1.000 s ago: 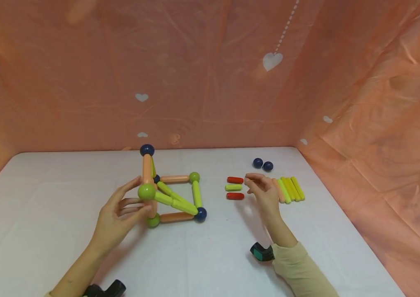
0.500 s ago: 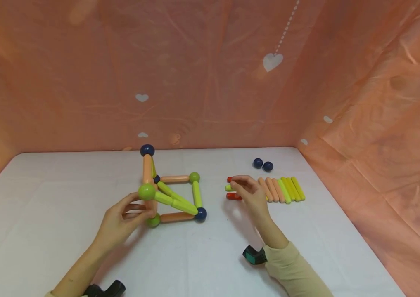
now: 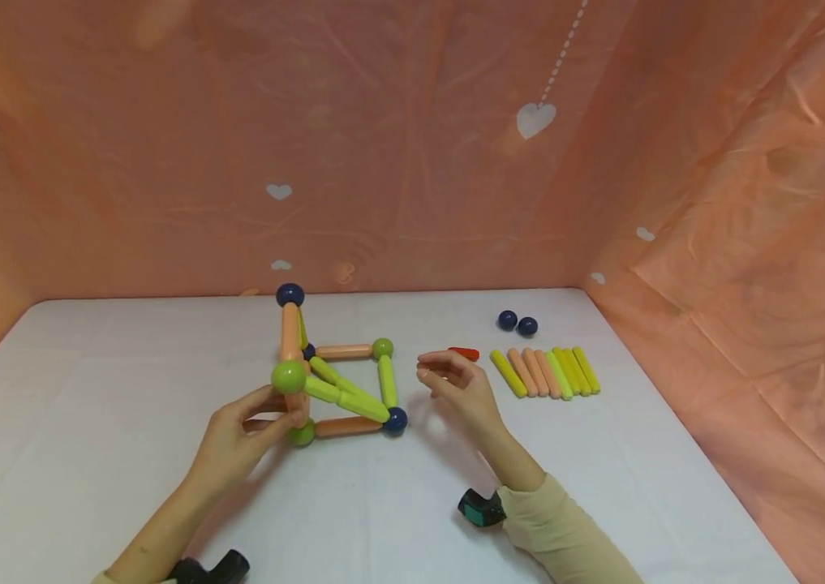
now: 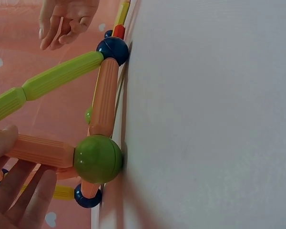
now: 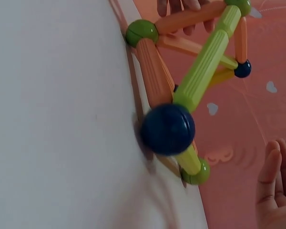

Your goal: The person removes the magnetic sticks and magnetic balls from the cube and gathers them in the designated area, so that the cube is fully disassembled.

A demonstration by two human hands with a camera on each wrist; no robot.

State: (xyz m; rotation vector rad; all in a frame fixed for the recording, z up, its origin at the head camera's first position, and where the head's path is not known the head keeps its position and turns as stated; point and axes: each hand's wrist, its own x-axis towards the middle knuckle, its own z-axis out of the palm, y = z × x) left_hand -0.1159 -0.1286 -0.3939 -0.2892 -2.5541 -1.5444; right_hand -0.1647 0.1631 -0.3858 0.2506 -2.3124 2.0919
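Right hand point(image 3: 459, 393) has shifted leftward, away from the row of loose rods point(image 3: 557, 373) and toward the ball-and-rod frame point(image 3: 342, 426); its fingers are loosely bent, with nothing visible in them. Left hand point(image 3: 244, 430) grips the upright orange rod point(image 4: 43, 150) at the frame's corner. The frame stands on the desk point(image 3: 127, 365) between both hands. Step in hand, as judged: steadying the frame. Next move probably calls for a gentle right-hand approach; slanting green rods point(image 3: 361, 404) stand in the way and could be jarred. Just beyond the right hand lies a red rod point(image 3: 465, 354), partly hidden; farther right are two blue balls point(image 3: 507, 320).
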